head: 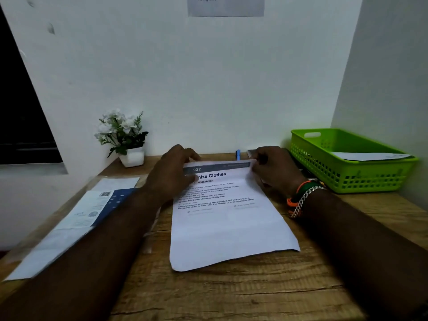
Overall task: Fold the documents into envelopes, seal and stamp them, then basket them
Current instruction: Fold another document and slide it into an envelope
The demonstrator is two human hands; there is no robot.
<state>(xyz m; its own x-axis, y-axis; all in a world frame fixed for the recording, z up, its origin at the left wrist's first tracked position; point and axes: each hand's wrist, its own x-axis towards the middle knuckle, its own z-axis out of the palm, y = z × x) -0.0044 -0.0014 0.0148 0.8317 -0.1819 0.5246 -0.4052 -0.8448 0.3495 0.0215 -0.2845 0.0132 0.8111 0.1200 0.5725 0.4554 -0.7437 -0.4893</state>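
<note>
A white printed document [228, 228] headed "Organize Clothes" lies flat in the middle of the wooden desk [231, 293]. My left hand [172, 172] pinches its far left corner, and my right hand [272, 170] pinches its far right corner. The far edge is slightly lifted off the desk. A stack of envelopes [76, 218], white with a blue band, lies at the left of the desk, partly under my left forearm. The green plastic basket [342, 163] stands at the right and holds a white envelope [370, 156].
A small white pot of white flowers [125, 137] stands at the back left by the wall. A blue pen [238, 155] and a dark flat object [251, 152] lie behind the document. The wall closes the desk at the back and right.
</note>
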